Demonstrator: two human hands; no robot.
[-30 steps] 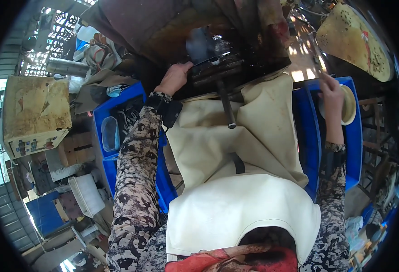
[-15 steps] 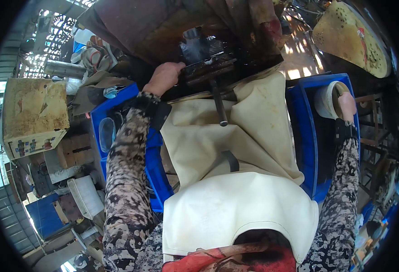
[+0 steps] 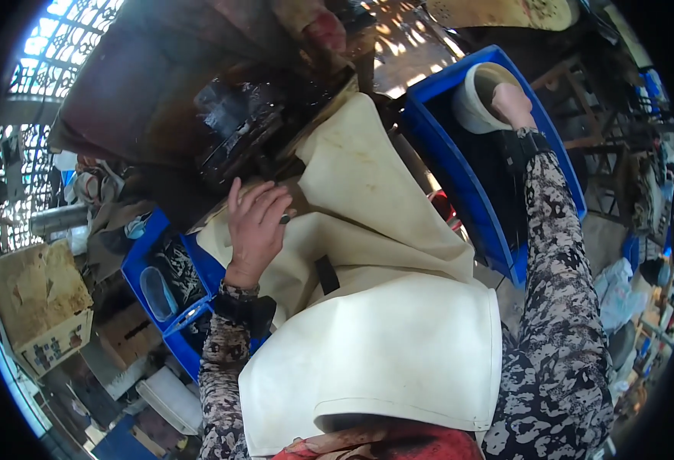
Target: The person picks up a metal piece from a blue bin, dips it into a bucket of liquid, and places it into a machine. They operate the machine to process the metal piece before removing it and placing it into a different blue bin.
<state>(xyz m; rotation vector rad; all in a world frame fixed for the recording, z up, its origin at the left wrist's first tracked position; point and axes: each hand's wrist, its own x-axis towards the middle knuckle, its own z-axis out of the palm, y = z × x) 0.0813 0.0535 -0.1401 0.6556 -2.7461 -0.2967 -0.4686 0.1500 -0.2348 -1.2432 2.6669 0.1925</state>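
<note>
My left hand (image 3: pixel 259 230) is held over the lap part of a cream apron (image 3: pixel 367 176), in front of a dark, wet metal fixture (image 3: pixel 237 130). Its fingers are stretched out with slight gaps, and a ring shows on one. A metal handle bar is mostly hidden around that hand. To the right, my right hand (image 3: pixel 511 105) is at the mouth of a whitish bucket (image 3: pixel 471 107), its fingers curled down inside the rim. What they hold, if anything, is hidden. The bucket sits in the far end of a long blue bin (image 3: pixel 515 257).
On the left, blue bins (image 3: pixel 134 261) hold small metal pieces and a clear oval scoop-like container (image 3: pixel 157 294). A stained cabinet box (image 3: pixel 38 295) stands beyond them. Dark reddish cloth (image 3: pixel 137 69) hangs around the fixture. A tan perforated seat-like panel (image 3: pixel 498 11) is at the top right.
My view has swung to the right. My left hand has come from the fixture's left side back toward the apron, its fingers now stretched. My right hand has moved from the bucket's rim further into its mouth.
</note>
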